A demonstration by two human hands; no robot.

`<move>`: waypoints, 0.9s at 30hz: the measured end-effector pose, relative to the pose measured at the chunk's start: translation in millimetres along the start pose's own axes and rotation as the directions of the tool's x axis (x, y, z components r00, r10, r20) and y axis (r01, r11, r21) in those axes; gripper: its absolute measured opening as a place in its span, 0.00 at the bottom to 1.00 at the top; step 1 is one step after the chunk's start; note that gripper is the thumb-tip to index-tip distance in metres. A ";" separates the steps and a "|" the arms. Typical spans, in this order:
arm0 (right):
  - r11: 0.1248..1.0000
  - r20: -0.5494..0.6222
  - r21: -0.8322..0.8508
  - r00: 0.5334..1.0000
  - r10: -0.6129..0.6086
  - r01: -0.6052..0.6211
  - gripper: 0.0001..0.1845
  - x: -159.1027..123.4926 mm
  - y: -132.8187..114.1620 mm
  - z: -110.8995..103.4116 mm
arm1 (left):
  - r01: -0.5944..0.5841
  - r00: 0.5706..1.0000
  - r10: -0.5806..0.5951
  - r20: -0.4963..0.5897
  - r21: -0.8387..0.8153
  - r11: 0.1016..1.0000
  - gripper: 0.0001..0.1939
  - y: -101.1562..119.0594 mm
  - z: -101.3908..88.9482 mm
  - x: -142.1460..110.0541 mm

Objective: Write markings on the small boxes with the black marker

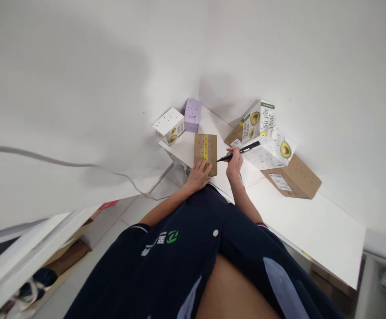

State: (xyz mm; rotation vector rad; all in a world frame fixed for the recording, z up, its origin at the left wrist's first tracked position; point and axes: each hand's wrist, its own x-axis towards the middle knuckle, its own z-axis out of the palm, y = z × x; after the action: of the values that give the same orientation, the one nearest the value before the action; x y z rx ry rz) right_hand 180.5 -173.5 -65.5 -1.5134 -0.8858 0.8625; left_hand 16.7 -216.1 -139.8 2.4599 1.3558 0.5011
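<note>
A small brown cardboard box with yellow tape across its top lies on the white table in front of me. My left hand rests on its near left part, fingers spread flat over the top and the tape's lower end. In my right hand is a black marker pen, its shaft slanting up to the right. The fingers are closed round the pen. Its dark tip points left, close to the right edge of the box; I cannot tell whether it touches. Small dark marks dot the box top.
Behind to the left stand a white avocado-print box and a purple box. To the right, white Super Meal boxes are piled by a larger brown carton. White walls meet behind the table. A grey cable hangs at left.
</note>
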 end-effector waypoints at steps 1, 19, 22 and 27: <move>1.000 0.006 -0.010 1.000 -0.008 0.008 0.26 -2.9 0.1 2.2 | 0.008 1.000 -0.008 -0.014 0.007 1.000 0.34 -0.9 3.6 0.4; 0.942 0.208 -0.259 0.965 -0.162 0.214 0.16 -31.0 52.0 42.4 | -0.056 0.989 0.051 -0.141 -0.030 0.998 0.25 -14.6 9.0 -2.3; 0.941 0.195 -0.278 0.970 -0.143 0.195 0.15 -31.3 51.1 41.9 | -0.054 0.991 0.048 -0.123 -0.050 0.997 0.25 -15.7 7.3 -2.1; 0.931 0.238 -0.305 0.963 -0.131 0.202 0.15 -30.0 48.8 41.1 | -0.060 0.993 0.050 -0.106 -0.096 0.994 0.27 -17.7 7.9 -0.1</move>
State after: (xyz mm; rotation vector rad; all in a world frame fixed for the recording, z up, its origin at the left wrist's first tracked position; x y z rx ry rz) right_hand 133.9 -186.5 -116.9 -1.6166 -1.3516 0.7893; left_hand 6.8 -207.7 -154.1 2.4264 1.2719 0.7004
